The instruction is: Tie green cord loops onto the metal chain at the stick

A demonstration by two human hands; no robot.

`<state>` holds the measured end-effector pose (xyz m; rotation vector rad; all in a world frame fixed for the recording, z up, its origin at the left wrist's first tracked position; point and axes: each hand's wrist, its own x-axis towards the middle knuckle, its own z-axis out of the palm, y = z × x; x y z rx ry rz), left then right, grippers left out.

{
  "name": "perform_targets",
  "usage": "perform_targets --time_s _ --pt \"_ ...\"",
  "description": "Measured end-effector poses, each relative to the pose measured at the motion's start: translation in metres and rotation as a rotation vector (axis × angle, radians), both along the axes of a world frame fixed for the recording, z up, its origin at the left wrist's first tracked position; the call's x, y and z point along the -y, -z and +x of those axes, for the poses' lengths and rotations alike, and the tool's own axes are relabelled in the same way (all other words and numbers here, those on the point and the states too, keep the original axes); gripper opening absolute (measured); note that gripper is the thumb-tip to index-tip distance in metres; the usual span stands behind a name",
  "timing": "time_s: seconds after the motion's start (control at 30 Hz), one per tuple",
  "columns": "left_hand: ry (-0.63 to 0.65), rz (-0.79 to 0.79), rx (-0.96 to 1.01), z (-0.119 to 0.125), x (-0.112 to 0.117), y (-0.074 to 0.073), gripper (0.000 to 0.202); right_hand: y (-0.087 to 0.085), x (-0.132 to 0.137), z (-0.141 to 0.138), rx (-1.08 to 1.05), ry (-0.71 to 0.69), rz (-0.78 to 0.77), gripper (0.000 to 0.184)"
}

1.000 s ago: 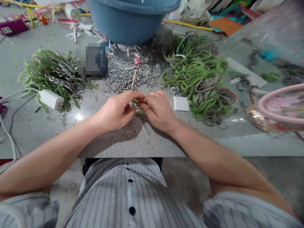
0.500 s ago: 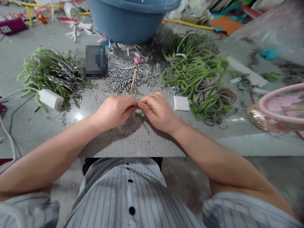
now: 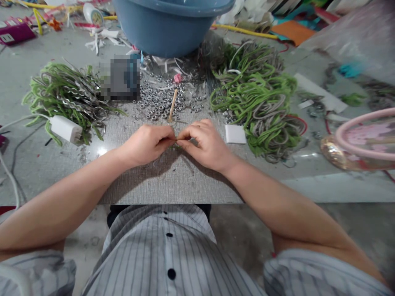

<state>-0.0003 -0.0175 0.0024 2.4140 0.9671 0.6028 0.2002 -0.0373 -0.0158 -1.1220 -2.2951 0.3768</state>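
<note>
My left hand (image 3: 152, 142) and my right hand (image 3: 200, 142) meet fingertip to fingertip above the near part of the table. Thumb and forefinger are pinched on each hand, and whatever they hold is too small and covered to make out. Just beyond the fingertips a thin wooden stick (image 3: 173, 105) lies on the table. Small silver rings (image 3: 156, 100) are scattered behind it. Green and grey cords (image 3: 262, 98) form a loose pile on the right. Another bunch of green cords (image 3: 55, 88) with silver metal pieces lies on the left.
A blue basin (image 3: 173, 31) stands at the back. A white plug adapter (image 3: 66, 129) with its cable lies left, and a white square block (image 3: 235, 134) right. A pink-rimmed object (image 3: 367, 139) sits at the right edge. A pixelated dark patch covers something near the left bunch.
My fingertips have shifted slightly left, and the right thumb and forefinger are straighter. A bit of green seen beneath the fingers before is now mostly hidden.
</note>
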Motion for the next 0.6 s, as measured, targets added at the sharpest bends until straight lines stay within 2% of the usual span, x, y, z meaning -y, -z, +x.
perform_targets --time_s 0.3,0.6 --pt "0.035 -0.083 -0.033 -0.0020 -0.0038 0.0018 0.016 0.0017 0.0006 -0.0026 -0.001 -0.002 0.020 0.012" --pt "0.071 -0.167 -0.159 -0.0036 -0.0072 -0.0022 0.017 0.0003 -0.0011 -0.0019 0.171 -0.017 -0.049 0.022"
